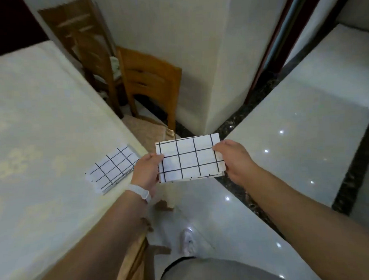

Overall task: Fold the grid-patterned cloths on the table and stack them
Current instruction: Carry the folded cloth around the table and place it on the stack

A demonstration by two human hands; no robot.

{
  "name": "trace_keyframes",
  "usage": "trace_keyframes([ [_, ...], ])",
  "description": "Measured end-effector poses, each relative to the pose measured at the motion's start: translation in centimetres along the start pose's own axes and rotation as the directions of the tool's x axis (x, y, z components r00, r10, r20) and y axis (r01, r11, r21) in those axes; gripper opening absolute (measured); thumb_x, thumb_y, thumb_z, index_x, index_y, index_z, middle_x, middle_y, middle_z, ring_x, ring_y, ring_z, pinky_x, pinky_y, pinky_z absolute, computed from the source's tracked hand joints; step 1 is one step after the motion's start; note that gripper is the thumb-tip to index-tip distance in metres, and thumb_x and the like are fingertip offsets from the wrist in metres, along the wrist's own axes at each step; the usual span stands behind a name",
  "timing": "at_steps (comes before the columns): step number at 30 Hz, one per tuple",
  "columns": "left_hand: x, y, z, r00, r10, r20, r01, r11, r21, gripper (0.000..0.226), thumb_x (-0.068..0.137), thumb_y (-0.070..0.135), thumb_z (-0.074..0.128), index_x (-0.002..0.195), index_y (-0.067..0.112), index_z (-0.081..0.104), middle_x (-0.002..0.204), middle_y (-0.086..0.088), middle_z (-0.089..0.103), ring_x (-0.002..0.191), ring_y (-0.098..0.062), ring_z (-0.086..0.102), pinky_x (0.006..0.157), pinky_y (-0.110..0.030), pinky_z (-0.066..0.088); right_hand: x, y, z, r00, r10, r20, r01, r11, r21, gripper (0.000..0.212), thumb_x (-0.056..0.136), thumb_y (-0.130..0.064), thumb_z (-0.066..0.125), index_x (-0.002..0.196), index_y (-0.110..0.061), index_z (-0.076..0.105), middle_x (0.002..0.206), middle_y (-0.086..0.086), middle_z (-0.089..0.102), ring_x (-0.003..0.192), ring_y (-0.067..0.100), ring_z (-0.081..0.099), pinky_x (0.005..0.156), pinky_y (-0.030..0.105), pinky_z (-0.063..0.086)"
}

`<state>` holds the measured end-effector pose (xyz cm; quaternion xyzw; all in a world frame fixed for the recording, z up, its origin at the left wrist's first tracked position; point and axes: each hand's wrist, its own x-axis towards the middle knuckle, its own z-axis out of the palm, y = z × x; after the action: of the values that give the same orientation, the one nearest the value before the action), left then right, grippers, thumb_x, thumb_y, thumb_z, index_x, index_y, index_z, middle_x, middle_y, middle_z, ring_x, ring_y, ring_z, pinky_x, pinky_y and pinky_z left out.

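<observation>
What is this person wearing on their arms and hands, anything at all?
Very little. The left hand and the right hand have no gloves, and no sleeves come into view. A white band circles the left wrist; the right wrist is bare.

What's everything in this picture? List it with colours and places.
table: one, cream patterned cover, left
held cloth: one, white with black grid, folded, in the air beyond the table edge
cloth on the table: one folded pile, white with black grid, near the edge
chairs: two, brown wood, past the table
floor: pale glossy tiles, dark strips, right
shoe: one, white, on the floor
wristband: one, white, left wrist
left hand: one, grips the held cloth's left end
right hand: one, grips its right end
</observation>
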<state>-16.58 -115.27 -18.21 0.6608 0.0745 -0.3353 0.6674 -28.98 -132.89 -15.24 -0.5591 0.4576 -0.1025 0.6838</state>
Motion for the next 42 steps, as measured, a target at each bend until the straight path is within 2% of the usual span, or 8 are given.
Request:
trace_keyframes([
  [7, 4.3, 1.7, -6.4, 0.988, -0.02, -0.154, 0.006, 0.996, -0.086, 0.011, 0.078, 0.022, 0.068, 0.069, 0.016, 0.069, 0.092, -0.014, 0.069, 0.084, -0.032, 0.066, 0.082, -0.05, 0.052, 4.9, -2.2, 8.0, 0.975, 0.071, 0.211, -0.034, 0.984, -0.173, 0.01, 0.094, -0.017, 0.057, 0.098, -0.015, 0.065, 0.094, 0.01, 0.073, 0.088, 0.027, 0.072, 0.084, 0.05, 0.058],
  [13, 5.2, 1.7, -10.4, 0.926, -0.062, -0.371, 0.017, 0.992, -0.125, 0.012, 0.088, 0.015, 0.064, 0.075, 0.013, 0.064, 0.068, -0.005, 0.062, 0.064, -0.022, 0.056, 0.06, -0.033, 0.043, 8.5, -2.2, 14.7, 0.918, 0.146, 0.37, -0.02, 0.946, -0.324, 0.025, 0.081, -0.022, 0.061, 0.1, -0.007, 0.066, 0.097, 0.018, 0.072, 0.091, 0.035, 0.07, 0.082, 0.059, 0.055],
  [16, 6.0, 1.3, -12.0, 0.868, -0.107, -0.485, 0.037, 0.988, -0.15, 0.006, 0.091, 0.015, 0.062, 0.094, 0.012, 0.064, 0.076, -0.006, 0.06, 0.066, -0.02, 0.054, 0.059, -0.031, 0.043, 11.3, -0.9, 18.0, 0.887, 0.171, 0.429, 0.029, 0.907, -0.421, 0.021, 0.073, -0.028, 0.061, 0.081, -0.009, 0.064, 0.088, 0.019, 0.07, 0.087, 0.037, 0.069, 0.082, 0.058, 0.054],
  [19, 6.4, 1.0, -13.3, 0.788, -0.161, -0.594, 0.075, 0.983, -0.168, 0.023, 0.087, 0.016, 0.064, 0.109, 0.01, 0.064, 0.102, -0.015, 0.067, 0.095, -0.035, 0.063, 0.08, -0.046, 0.052, 12.8, -0.6, 21.1, 0.839, 0.197, 0.508, 0.079, 0.879, -0.47, 0.013, 0.076, -0.026, 0.061, 0.078, -0.013, 0.061, 0.078, 0.013, 0.064, 0.075, 0.026, 0.063, 0.072, 0.045, 0.056],
  [22, 6.8, 1.0, -14.1, 0.717, -0.181, -0.673, 0.118, 0.983, -0.138, 0.018, 0.081, 0.008, 0.056, 0.092, 0.013, 0.069, 0.092, -0.018, 0.07, 0.092, -0.04, 0.065, 0.08, -0.053, 0.054, 14.4, -0.4, 23.3, 0.768, 0.279, 0.576, 0.14, 0.805, -0.576, 0.013, 0.088, -0.015, 0.057, 0.088, -0.003, 0.062, 0.08, 0.016, 0.064, 0.064, 0.021, 0.06, 0.058, 0.029, 0.053],
  [25, 7.9, 1.1, -15.1, 0.647, -0.2, -0.736, 0.178, 0.978, -0.11, 0.02, 0.085, 0.004, 0.056, 0.081, 0.02, 0.066, 0.086, -0.013, 0.069, 0.087, -0.033, 0.065, 0.081, -0.049, 0.053, 16.6, 0.1, 25.3, 0.714, 0.314, 0.626, 0.181, 0.78, -0.598, 0.014, 0.086, -0.014, 0.058, 0.075, -0.004, 0.057, 0.075, 0.023, 0.061, 0.069, 0.027, 0.06, 0.066, 0.045, 0.057],
  [30, 9.5, 1.5, -16.2, 0.553, -0.207, -0.808, 0.209, 0.972, -0.105, 0.016, 0.084, 0.005, 0.059, 0.087, 0.02, 0.065, 0.089, -0.013, 0.068, 0.085, -0.032, 0.064, 0.079, -0.049, 0.054, 18.8, 0.2, 28.1, 0.673, 0.338, 0.658, 0.276, 0.711, -0.647, 0.013, 0.084, -0.013, 0.059, 0.073, -0.014, 0.052, 0.069, 0.014, 0.055, 0.064, 0.022, 0.055, 0.061, 0.036, 0.048],
  [42, 13.8, -1.3, -18.6, 0.603, -0.209, -0.77, 0.368, 0.929, 0.035, 0.019, 0.088, 0.008, 0.054, 0.104, 0.015, 0.063, 0.084, -0.006, 0.063, 0.066, -0.021, 0.057, 0.056, -0.026, 0.045, 21.4, 3.2, 31.1, 0.701, 0.37, 0.61, 0.399, 0.506, -0.765, 0.027, 0.077, -0.016, 0.057, 0.058, -0.02, 0.039, 0.06, 0.01, 0.045, 0.061, 0.019, 0.049, 0.058, 0.032, 0.039],
])
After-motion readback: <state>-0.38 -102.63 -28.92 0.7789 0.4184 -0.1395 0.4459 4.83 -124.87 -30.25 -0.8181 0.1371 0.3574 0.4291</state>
